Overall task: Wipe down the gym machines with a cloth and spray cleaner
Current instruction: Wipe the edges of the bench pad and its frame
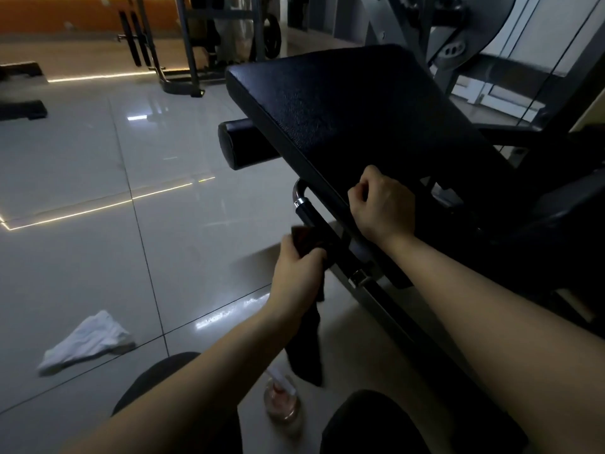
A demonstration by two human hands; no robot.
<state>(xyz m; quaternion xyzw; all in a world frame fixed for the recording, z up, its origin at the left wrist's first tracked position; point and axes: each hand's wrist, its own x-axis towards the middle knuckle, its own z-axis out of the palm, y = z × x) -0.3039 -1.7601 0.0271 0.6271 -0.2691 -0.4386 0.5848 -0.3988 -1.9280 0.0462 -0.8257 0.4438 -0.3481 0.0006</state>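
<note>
Where the left grip point(299, 257) is closed, a limp dark cloth point(306, 348) is pinched against the tubular handle point(306, 213). The right grip point(381, 204) is curled at the edge of the pebbled black pad point(343, 103); its hold cannot be told. A clear rounded spray bottle point(283, 401) is seen on glossy tiles point(82, 158).

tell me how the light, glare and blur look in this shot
Head view: dim overall, so the black pad loses most surface detail. Head view: bright glare streaks and reflected light strips lie on the glossy floor tiles. Head view: the dark cloth hanging from the left hand and the spray bottle below it look soft and blurred.
</note>
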